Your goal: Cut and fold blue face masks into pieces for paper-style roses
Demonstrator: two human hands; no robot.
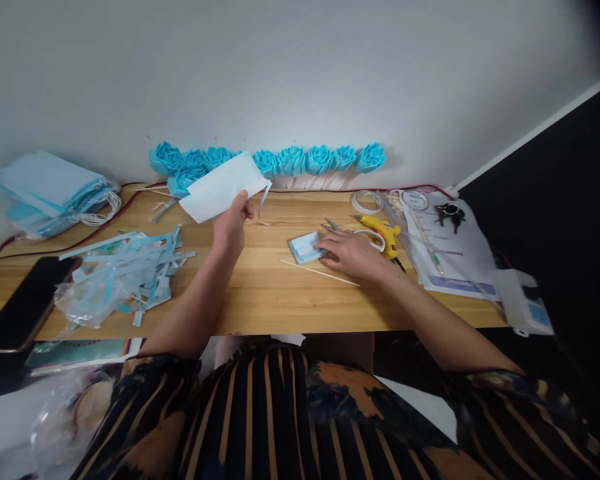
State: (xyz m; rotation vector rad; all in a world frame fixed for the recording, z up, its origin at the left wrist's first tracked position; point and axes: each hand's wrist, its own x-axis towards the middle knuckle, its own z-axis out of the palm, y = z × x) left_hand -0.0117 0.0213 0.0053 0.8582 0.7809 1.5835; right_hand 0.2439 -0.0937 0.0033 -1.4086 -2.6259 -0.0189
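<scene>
In the head view my left hand (233,217) is raised above the table, thumb and fingers closed on a pale blue mask sheet (225,187). A thin strip (263,201) dangles from the sheet's right side. My right hand (350,252) lies low over the table, fingers apart and slightly bent, with the tips at the right edge of a small stack of blue fabric pieces (304,247). Beside and partly beneath that hand are scissors (331,225), their middle hidden. A thin wooden stick (320,272) lies just in front of the stack.
Several blue fabric flowers (291,161) line the wall. Stacked masks (55,187), cut strips (130,267) and a phone (25,300) occupy the left. A yellow glue gun (387,233), tape roll (367,201), keys (450,215) and papers (455,253) are on the right.
</scene>
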